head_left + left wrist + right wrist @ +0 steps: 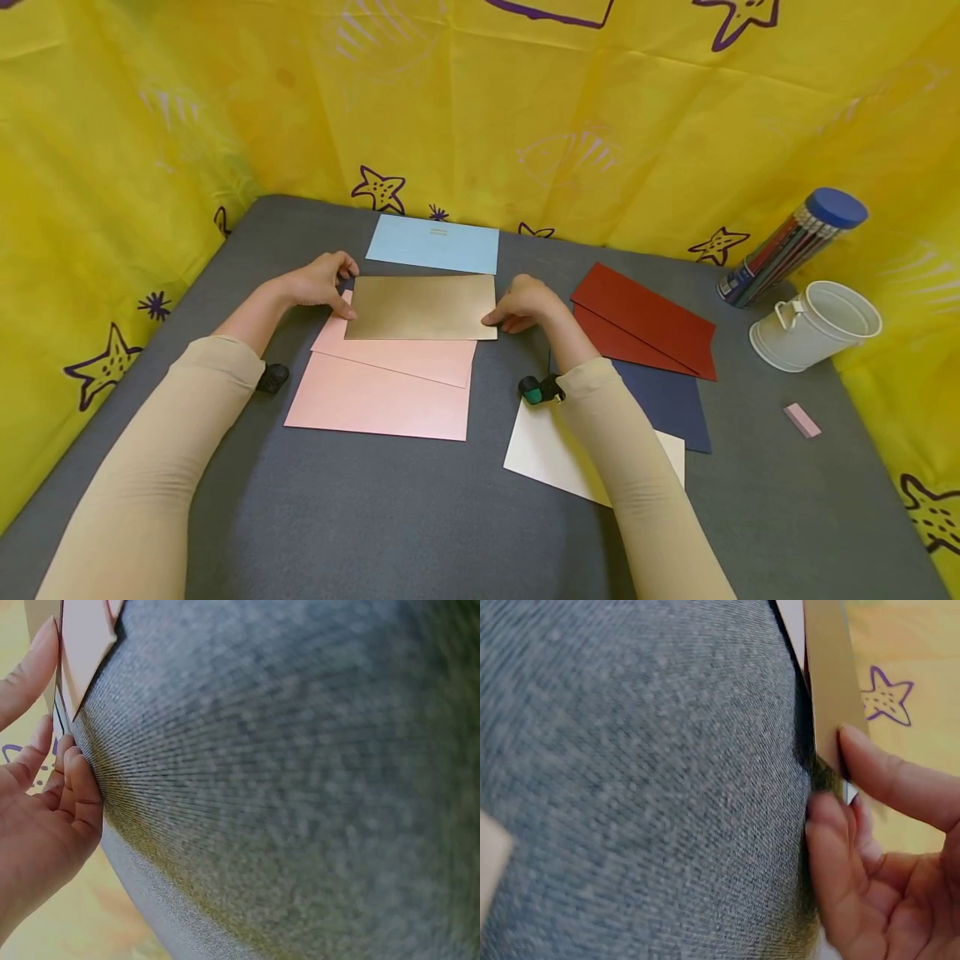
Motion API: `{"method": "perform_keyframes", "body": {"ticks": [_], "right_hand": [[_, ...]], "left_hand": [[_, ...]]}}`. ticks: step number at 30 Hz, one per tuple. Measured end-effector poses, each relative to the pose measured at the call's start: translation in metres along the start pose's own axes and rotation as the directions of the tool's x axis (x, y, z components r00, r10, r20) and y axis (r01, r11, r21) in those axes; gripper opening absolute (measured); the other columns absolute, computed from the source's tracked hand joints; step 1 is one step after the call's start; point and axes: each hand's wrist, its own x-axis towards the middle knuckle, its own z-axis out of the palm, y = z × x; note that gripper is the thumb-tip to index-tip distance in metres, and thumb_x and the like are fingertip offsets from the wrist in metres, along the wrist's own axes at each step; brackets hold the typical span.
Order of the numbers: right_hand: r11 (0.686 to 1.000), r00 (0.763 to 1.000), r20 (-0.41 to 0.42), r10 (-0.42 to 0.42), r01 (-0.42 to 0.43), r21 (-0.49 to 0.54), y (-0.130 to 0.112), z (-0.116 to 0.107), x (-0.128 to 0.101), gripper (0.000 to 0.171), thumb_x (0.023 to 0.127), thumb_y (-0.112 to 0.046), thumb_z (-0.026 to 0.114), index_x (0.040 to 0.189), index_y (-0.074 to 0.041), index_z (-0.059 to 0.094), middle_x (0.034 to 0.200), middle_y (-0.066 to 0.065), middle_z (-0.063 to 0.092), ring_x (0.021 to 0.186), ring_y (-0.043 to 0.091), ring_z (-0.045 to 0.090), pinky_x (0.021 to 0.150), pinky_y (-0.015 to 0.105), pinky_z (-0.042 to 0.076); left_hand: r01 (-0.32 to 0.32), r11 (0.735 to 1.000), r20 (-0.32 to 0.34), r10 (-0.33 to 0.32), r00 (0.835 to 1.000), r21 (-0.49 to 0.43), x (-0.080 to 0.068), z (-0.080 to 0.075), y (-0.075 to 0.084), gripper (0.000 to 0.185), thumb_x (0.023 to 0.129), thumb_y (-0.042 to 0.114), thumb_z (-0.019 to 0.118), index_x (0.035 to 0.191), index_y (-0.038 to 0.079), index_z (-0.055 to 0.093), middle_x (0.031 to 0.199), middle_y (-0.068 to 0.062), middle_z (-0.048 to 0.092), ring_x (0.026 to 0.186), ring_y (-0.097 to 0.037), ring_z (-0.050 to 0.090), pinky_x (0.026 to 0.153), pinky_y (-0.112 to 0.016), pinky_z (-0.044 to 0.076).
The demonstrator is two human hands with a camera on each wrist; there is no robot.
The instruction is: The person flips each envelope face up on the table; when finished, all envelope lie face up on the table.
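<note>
Sleeves (142, 475): two, beige, reaching in from the near edge, left and right.
White card (551, 446): one, near right, partly hidden by the right forearm.
Navy card (667, 404): one, partly behind the white card.
Pink cards (378, 396): two, left of centre, the upper one skewed over the lower.
Gold card (422, 307): one, lengthwise left to right, over the far part of the pink cards; contact with them cannot be told.
Left hand (318, 283): thumb and fingers pinching the gold card's left edge.
Right hand (528, 302): pinching its right edge, thumb on the upper face.
Light blue card (435, 246): one, just beyond the gold, small gold marks.
Red cards (645, 312): two, overlapping, right.
Eraser (802, 420): pink, far right side.
White pot (813, 325): handled, beside the blue-lidded pencil tub (783, 250).
</note>
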Motion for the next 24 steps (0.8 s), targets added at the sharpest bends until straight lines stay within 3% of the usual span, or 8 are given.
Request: {"method": "perform_keyframes", "body": {"ticks": [5,11,16,20,24], "right_hand": [[0.990,0.993,0.112,-0.034,0.019,0.139,0.006,-0.003,-0.001,0.018,0.085,-0.011,0.077,0.081,-0.005,0.060,0.060,0.002,0.065,0.051,0.009,0.064,0.057,0.022,0.057],[0.966,0.989,0.127,-0.071,0.036,0.257,0.009,-0.006,0.001,0.018,0.087,-0.004,0.073,0.091,-0.005,0.055,0.063,0.003,0.066,0.053,0.011,0.065,0.055,0.021,0.056],[0.943,0.989,0.127,-0.077,0.031,0.330,0.010,-0.014,0.003,0.018,0.088,-0.005,0.072,0.097,-0.004,0.056,0.068,0.003,0.067,0.057,0.012,0.066,0.058,0.022,0.057],[0.924,0.990,0.108,-0.090,0.042,0.379,0.010,-0.021,0.004,0.016,0.089,-0.007,0.072,0.097,-0.005,0.058,0.068,0.001,0.067,0.058,0.011,0.066,0.059,0.022,0.058],[0.896,0.992,0.074,-0.100,0.057,0.440,0.010,-0.027,0.002,0.015,0.089,-0.006,0.070,0.099,-0.006,0.059,0.069,0.001,0.068,0.058,0.011,0.066,0.058,0.022,0.057]], "left_hand": [[0.003,1.000,0.013,-0.003,1.000,-0.006,0.001,0.000,0.001,0.069,0.073,0.005,0.083,0.121,-0.008,0.035,0.119,-0.026,0.036,0.109,-0.039,0.036,0.094,-0.048,0.037],[0.017,1.000,0.005,-0.017,1.000,-0.002,0.000,-0.005,0.004,0.064,0.076,0.006,0.081,0.118,-0.008,0.035,0.114,-0.025,0.036,0.107,-0.037,0.035,0.090,-0.045,0.036],[0.004,0.991,-0.030,-0.008,1.000,-0.130,-0.001,-0.008,0.003,0.053,0.084,0.003,0.075,0.117,-0.005,0.034,0.105,-0.019,0.049,0.097,-0.030,0.047,0.082,-0.035,0.044],[-0.010,0.947,-0.038,-0.002,0.999,-0.320,-0.001,-0.011,-0.001,0.045,0.092,0.001,0.064,0.122,-0.002,0.030,0.094,-0.005,0.062,0.082,-0.016,0.061,0.076,-0.025,0.054],[-0.003,0.875,-0.052,-0.025,0.998,-0.485,0.000,-0.012,-0.002,0.045,0.097,0.008,0.060,0.129,0.001,0.030,0.091,0.007,0.064,0.077,-0.008,0.065,0.076,-0.022,0.058]]}}
